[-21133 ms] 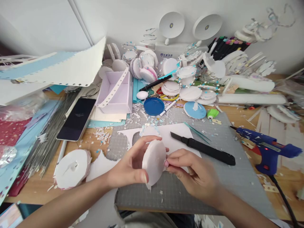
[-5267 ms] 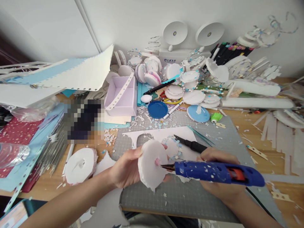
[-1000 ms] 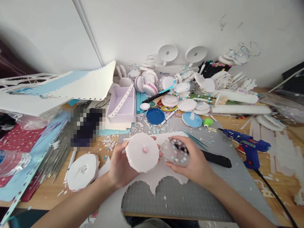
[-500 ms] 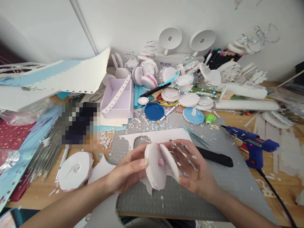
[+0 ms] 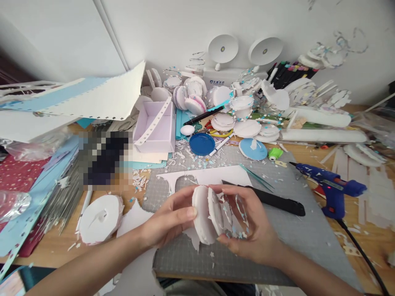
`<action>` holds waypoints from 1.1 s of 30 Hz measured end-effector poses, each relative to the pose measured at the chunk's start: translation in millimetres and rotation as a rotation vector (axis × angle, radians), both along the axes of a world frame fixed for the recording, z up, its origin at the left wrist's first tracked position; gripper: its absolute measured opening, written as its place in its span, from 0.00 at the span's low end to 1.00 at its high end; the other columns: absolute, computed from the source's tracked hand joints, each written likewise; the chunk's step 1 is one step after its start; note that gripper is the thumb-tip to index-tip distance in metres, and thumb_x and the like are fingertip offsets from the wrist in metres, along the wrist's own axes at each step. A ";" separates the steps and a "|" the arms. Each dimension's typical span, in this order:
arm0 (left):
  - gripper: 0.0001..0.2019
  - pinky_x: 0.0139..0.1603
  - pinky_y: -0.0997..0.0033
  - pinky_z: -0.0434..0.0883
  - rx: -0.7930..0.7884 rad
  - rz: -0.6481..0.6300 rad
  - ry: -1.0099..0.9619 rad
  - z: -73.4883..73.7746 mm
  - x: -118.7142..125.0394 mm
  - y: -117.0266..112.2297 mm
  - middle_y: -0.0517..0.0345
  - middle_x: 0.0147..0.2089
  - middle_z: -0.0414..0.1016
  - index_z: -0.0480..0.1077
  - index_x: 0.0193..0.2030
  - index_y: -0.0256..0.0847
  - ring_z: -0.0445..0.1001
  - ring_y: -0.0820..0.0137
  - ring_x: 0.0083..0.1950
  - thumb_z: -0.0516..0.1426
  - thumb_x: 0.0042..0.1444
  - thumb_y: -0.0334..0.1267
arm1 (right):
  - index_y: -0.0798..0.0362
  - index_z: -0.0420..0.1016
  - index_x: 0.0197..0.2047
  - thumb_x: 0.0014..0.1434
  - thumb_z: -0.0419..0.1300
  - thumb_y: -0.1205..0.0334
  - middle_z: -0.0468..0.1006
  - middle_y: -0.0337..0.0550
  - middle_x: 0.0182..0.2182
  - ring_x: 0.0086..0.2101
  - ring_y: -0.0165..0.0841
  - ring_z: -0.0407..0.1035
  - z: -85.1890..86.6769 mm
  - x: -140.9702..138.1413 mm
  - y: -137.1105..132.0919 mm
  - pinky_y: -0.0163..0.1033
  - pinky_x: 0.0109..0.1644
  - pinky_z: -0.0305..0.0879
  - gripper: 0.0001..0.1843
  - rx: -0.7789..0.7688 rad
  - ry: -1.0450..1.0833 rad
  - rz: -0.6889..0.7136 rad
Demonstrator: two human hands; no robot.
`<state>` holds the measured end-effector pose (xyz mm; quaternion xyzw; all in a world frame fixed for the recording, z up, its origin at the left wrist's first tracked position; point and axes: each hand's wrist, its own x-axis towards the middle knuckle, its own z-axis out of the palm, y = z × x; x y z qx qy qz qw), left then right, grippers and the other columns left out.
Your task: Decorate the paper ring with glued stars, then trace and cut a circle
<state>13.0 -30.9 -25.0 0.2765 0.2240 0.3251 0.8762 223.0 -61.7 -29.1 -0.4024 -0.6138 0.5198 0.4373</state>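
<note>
My left hand grips a white round foam disc by its left face, thumb along the front edge. My right hand holds a second white disc with a clear, speckled round piece behind it. The two discs stand on edge, almost pressed face to face, above the grey cutting mat. A cut white sheet lies on the mat behind my hands.
A black craft knife lies just right of my hands; a blue glue gun rests at the mat's right edge. Another white disc sits at left. Behind are a blue lid, a lilac box, stacked discs and paper scraps.
Since a second ago, I have turned both discs on edge and brought them together; the gap with the pink glue dot has closed. The glue gun lies at right, no longer in my hand.
</note>
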 end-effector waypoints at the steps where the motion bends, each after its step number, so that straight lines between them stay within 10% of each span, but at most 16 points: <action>1: 0.26 0.51 0.63 0.70 0.002 -0.003 0.004 0.4 0.4 0.1 0.45 0.57 0.72 0.66 0.60 0.41 0.72 0.57 0.54 0.62 0.55 0.41 | 0.38 0.58 0.57 0.47 0.68 0.67 0.65 0.44 0.58 0.58 0.45 0.61 -0.3 -0.1 0.2 0.53 0.58 0.63 0.38 0.017 -0.006 0.005; 15: 0.18 0.50 0.63 0.69 -0.010 0.020 -0.044 0.4 6.8 3.1 0.45 0.52 0.76 0.70 0.56 0.38 0.74 0.56 0.52 0.57 0.60 0.37 | 0.37 0.58 0.57 0.50 0.68 0.62 0.65 0.44 0.59 0.59 0.45 0.60 -4.4 -2.6 3.1 0.54 0.59 0.63 0.35 0.087 -0.132 -0.034; 22: 0.22 0.53 0.58 0.67 -0.291 0.034 -0.122 3.9 7.3 10.8 0.43 0.52 0.76 0.70 0.55 0.32 0.74 0.55 0.52 0.48 0.61 0.43 | 0.44 0.46 0.68 0.53 0.59 0.37 0.46 0.47 0.69 0.66 0.50 0.41 4.7 2.6 7.2 0.60 0.67 0.44 0.46 0.142 -0.076 -0.049; 27: 0.21 0.56 0.57 0.65 -0.349 0.096 -0.122 5.1 3.8 16.6 0.44 0.49 0.78 0.71 0.53 0.31 0.75 0.54 0.52 0.50 0.60 0.42 | 0.43 0.59 0.62 0.65 0.51 0.55 0.61 0.46 0.63 0.61 0.42 0.58 6.3 4.1 12.8 0.51 0.62 0.58 0.22 0.055 -0.002 -0.132; 33: 0.20 0.51 0.61 0.69 -0.298 0.143 0.081 4.5 11.1 9.9 0.46 0.44 0.80 0.72 0.53 0.33 0.76 0.56 0.48 0.51 0.63 0.45 | 0.46 0.60 0.60 0.60 0.58 0.56 0.69 0.49 0.55 0.55 0.41 0.65 -1.4 -3.3 8.7 0.46 0.57 0.66 0.25 -0.051 -0.055 -0.065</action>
